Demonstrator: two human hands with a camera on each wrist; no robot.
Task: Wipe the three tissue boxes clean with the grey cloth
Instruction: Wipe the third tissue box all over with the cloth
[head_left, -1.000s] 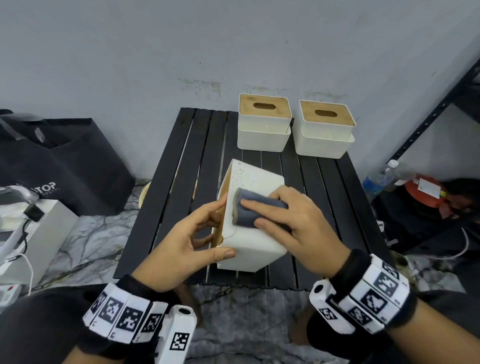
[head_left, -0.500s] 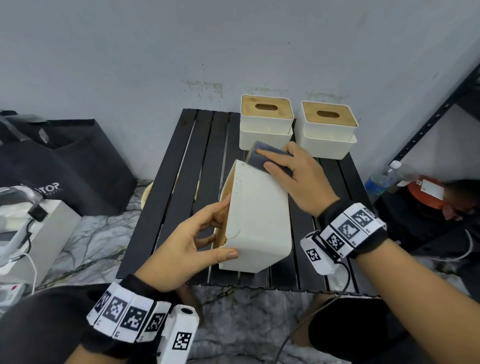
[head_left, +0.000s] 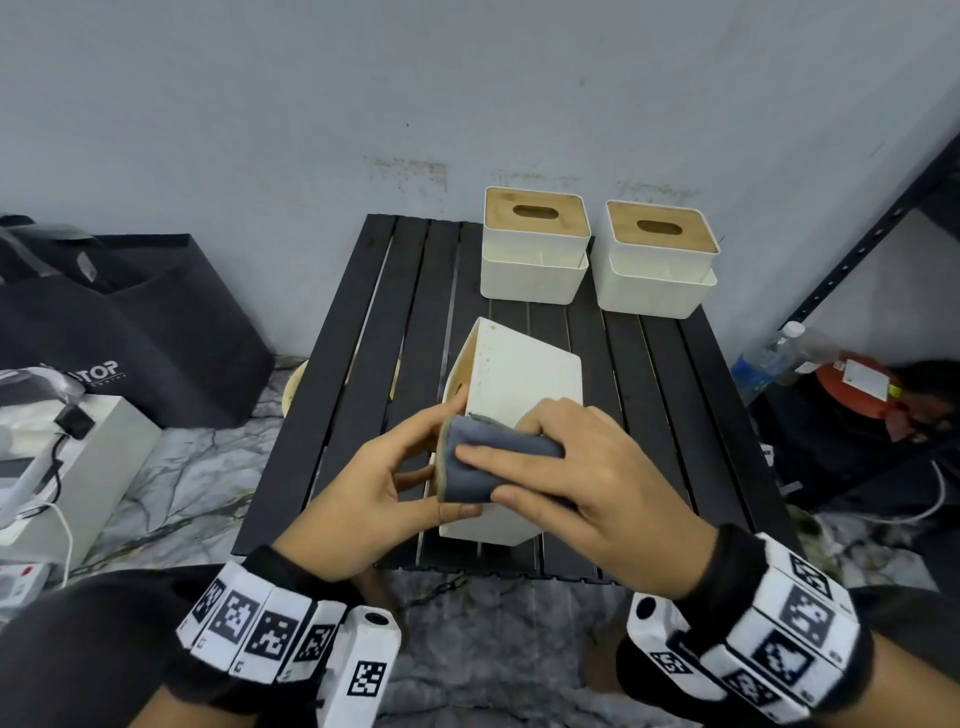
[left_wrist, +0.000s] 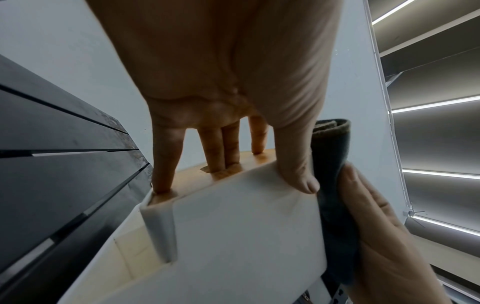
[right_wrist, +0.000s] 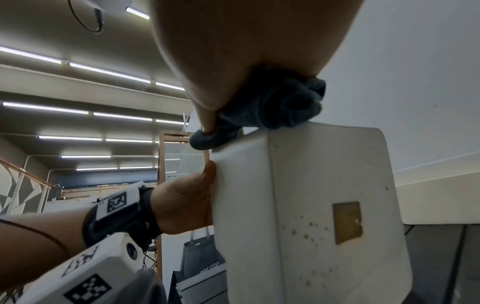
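A white tissue box (head_left: 524, 374) lies tipped on its side in the middle of the black slatted table (head_left: 363, 364), wooden lid facing left. My left hand (head_left: 395, 483) grips its near end, thumb on the white side (left_wrist: 233, 236) and fingers on the lid. My right hand (head_left: 571, 467) holds the folded grey cloth (head_left: 467, 478) pressed on the box's upper face at the near end. The right wrist view shows the cloth (right_wrist: 280, 107) bunched under the palm and brown specks on the box's underside (right_wrist: 324, 205). Two more white boxes with wooden lids (head_left: 535, 244) (head_left: 657, 260) stand upright at the table's back.
A wall rises right behind the table. A black bag (head_left: 130, 322) and a white device (head_left: 67, 467) sit on the floor at left. At right stand a black metal rack (head_left: 883, 218), a plastic bottle (head_left: 769, 358) and a red object (head_left: 857, 389).
My right hand slid the cloth to the far end of the tipped box, then drew it back to the near end. The left hand kept its hold.
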